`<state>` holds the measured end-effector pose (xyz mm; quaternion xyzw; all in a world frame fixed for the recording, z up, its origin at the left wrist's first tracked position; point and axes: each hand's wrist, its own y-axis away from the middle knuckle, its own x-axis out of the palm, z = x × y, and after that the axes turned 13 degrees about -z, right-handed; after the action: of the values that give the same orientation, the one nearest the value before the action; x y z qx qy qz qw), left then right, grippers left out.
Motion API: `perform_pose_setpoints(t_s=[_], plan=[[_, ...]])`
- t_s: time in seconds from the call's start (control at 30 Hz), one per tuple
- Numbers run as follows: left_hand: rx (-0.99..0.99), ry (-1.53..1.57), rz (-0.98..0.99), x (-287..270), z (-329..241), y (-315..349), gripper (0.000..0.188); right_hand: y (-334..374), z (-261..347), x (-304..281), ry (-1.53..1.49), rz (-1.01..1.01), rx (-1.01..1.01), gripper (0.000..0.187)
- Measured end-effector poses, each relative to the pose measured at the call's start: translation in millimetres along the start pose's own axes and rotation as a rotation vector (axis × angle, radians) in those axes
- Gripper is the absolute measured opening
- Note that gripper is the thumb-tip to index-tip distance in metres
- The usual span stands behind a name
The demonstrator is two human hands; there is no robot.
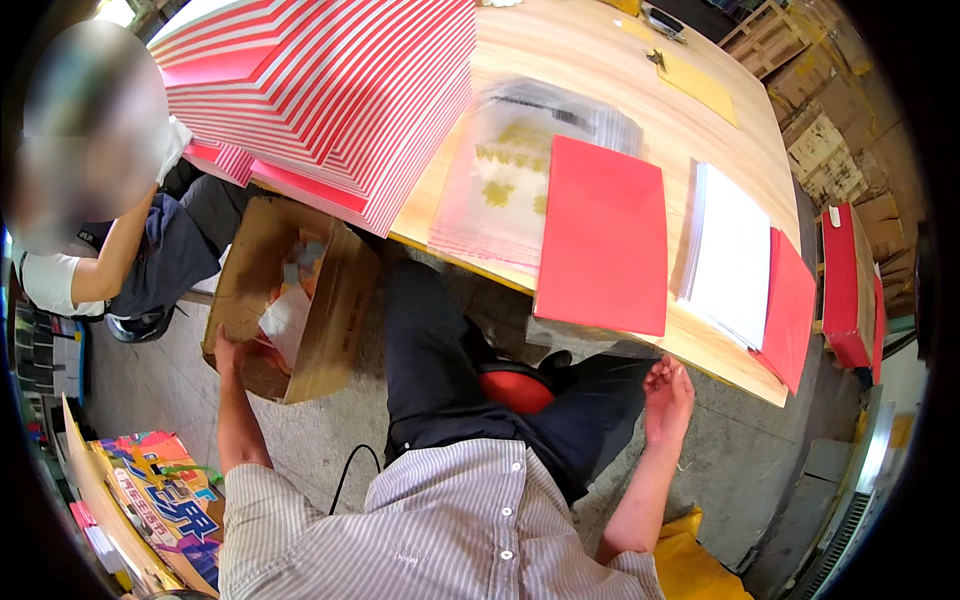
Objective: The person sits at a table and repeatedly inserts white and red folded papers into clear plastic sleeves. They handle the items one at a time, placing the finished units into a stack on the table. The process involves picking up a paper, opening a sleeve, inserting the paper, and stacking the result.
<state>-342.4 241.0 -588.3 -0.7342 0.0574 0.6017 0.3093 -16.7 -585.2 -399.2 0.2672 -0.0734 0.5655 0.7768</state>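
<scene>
My left hand grips the near-left rim of an open cardboard box, with its fingers partly hidden inside. White and orange scraps lie in the box. Just off the table's front edge, my right hand is raised with its fingers curled together; whatever they may hold is too small to make out. Close to that hand lies a red sheet, on top of a stack of clear plastic bags with yellow-green print. The bags stick out past the table edge.
A tall stack of red-and-white striped sheets covers the wooden table's left end. White sheets and red sheets lie at its right. A co-worker sits at left. Colourful printed cartons stand at lower left.
</scene>
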Motion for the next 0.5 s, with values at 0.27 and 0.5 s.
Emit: perform_pose_setpoints(t_s=[0.27,0.5], plan=[[-0.168,-0.044,0.043,-65.9,-55.2,13.6,0.033,21.1,75.8,29.7,0.526,-0.18,-0.78,0.011],[0.024,-0.102,0.056,-43.2,14.9,9.5,0.044,4.4,38.3,5.1,0.446,-0.134,-0.653,0.01]])
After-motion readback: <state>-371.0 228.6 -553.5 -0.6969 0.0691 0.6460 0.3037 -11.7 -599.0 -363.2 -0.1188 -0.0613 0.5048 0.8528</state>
